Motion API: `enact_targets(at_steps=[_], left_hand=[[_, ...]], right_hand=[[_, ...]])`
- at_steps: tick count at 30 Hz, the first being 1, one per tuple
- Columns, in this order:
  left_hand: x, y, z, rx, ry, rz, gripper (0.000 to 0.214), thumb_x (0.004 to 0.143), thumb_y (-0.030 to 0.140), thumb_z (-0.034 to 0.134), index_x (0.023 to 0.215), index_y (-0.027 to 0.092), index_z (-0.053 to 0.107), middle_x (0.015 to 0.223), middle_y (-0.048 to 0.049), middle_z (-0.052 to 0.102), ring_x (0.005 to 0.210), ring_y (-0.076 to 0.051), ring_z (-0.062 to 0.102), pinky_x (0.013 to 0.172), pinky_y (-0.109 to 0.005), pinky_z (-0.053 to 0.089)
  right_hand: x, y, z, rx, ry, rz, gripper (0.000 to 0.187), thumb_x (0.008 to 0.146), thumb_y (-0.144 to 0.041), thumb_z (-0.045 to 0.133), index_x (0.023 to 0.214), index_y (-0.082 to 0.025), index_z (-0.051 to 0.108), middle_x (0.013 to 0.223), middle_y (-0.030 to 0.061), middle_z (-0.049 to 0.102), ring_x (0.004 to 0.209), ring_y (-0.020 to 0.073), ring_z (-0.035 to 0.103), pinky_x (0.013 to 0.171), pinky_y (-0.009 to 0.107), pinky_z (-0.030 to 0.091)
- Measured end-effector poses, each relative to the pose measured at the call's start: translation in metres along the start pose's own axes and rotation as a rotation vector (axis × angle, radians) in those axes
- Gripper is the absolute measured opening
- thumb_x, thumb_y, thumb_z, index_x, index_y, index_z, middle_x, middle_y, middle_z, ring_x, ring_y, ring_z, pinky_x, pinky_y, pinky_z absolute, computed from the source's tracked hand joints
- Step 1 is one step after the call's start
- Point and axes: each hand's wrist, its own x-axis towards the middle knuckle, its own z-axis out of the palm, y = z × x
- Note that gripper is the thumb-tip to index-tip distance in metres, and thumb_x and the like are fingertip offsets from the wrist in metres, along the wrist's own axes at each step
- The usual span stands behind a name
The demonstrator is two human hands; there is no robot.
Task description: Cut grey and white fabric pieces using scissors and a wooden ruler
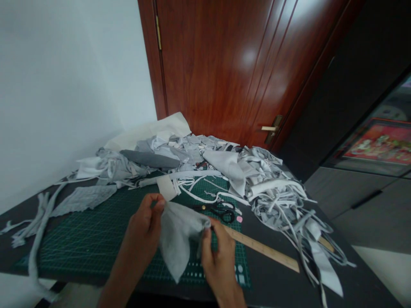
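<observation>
Grey fabric scrap [176, 237] hangs between the two hands, lifted clear of the green cutting mat [80, 244] so it drapes freely. The left hand [143, 220] clamps its upper edge; the right hand [218, 252] seems pinched on its far corner, though cloth partly hides the grip. Beyond lie a wooden ruler [263, 248], black-handled scissors [220, 211], and heaped grey offcuts [257, 171] before a wooden door [208, 64].
</observation>
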Motion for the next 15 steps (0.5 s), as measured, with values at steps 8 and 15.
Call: enact_targets(at_steps=[8, 15], left_hand=[[-0.011, -0.025, 0.013, -0.085, -0.219, -0.04, 0.04, 0.091, 0.059, 0.044, 0.107, 0.024, 0.053, 0.051, 0.0097, 0.045, 0.043, -0.019, 0.047, 0.047, -0.027, 0.034], [-0.024, -0.079, 0.017, 0.01, -0.424, 0.035, 0.049, 0.082, 0.049, 0.065, 0.124, 0.025, 0.061, 0.102, -0.0023, 0.078, 0.092, -0.026, 0.075, 0.081, -0.033, 0.057]], right_hand=[[0.001, 0.014, -0.006, 0.198, -0.118, 0.328, 0.038, 0.101, -0.046, 0.053, 0.131, -0.021, 0.055, 0.092, 0.0037, 0.074, 0.074, 0.0205, 0.069, 0.063, 0.03, 0.054], [-0.03, 0.033, 0.008, -0.042, -0.222, 0.378, 0.044, 0.093, -0.03, 0.057, 0.135, -0.016, 0.055, 0.077, 0.0019, 0.072, 0.065, 0.0231, 0.069, 0.062, 0.032, 0.053]])
